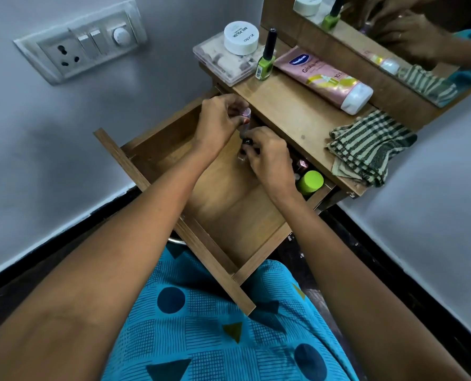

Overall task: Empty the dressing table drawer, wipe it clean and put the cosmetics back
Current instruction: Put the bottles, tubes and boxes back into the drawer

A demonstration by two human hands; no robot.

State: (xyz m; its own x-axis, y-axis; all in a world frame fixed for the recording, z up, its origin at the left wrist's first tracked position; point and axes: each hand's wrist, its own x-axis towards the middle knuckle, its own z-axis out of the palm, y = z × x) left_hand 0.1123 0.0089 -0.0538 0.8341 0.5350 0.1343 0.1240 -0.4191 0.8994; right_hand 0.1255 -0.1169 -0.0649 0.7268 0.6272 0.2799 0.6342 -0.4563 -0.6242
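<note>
The wooden drawer stands pulled out over my lap, its floor mostly bare. At its back my left hand pinches a small pink-capped bottle. Just beside it my right hand grips a small black-capped bottle. A green-capped container and other small cosmetics lie in the drawer's back right corner, partly hidden under the tabletop. On the tabletop are a pink tube, a green nail polish bottle, a white jar on a clear box, and a striped cloth.
A mirror rises behind the tabletop. A wall socket panel is on the wall to the left. The drawer front reaches over my lap, covered in blue patterned fabric. Dark floor shows on both sides.
</note>
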